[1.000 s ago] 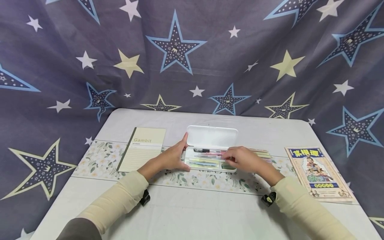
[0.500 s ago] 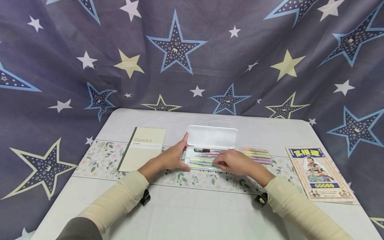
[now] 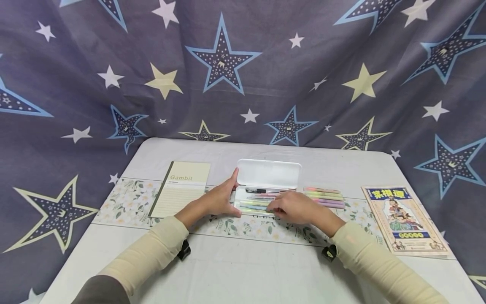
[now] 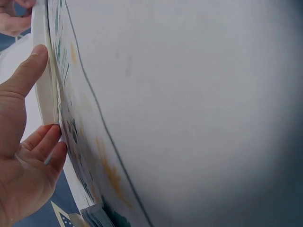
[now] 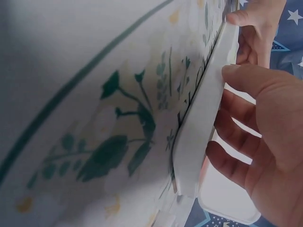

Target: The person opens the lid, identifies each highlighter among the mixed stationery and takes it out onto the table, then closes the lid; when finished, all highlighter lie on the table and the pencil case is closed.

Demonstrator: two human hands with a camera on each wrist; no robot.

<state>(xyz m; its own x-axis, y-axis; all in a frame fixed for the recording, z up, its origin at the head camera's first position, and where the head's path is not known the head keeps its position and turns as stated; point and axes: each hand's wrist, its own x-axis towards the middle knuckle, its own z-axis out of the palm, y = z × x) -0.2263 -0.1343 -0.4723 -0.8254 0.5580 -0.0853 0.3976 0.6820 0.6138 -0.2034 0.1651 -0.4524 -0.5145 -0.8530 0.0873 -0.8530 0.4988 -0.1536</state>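
Observation:
An open white pencil case (image 3: pixel 268 173) lies mid-table with its lid folded back. My left hand (image 3: pixel 219 199) holds its left end, thumb at the front edge and fingers spread along the side. Inside are a black-capped pen (image 3: pixel 252 191), slim reddish pens (image 3: pixel 260 196) and pale yellow and blue pens (image 3: pixel 251 207). My right hand (image 3: pixel 294 207) reaches over the case's right half, fingers bent down inside. In the right wrist view its thumb is by the front wall (image 5: pixel 201 118). I cannot tell whether those fingers hold a pen.
Several pastel pens (image 3: pixel 326 197) lie in a row just right of the case. A cream "Gambit" notebook (image 3: pixel 181 190) is at the left, a colourful illustrated book (image 3: pixel 404 221) at the right. A star-patterned curtain (image 3: pixel 243 97) hangs behind the table.
My right hand has moved left and slightly toward me, from the right compartment to the pens in the case. The pastel pens on the table now show more. My left hand stays in place.

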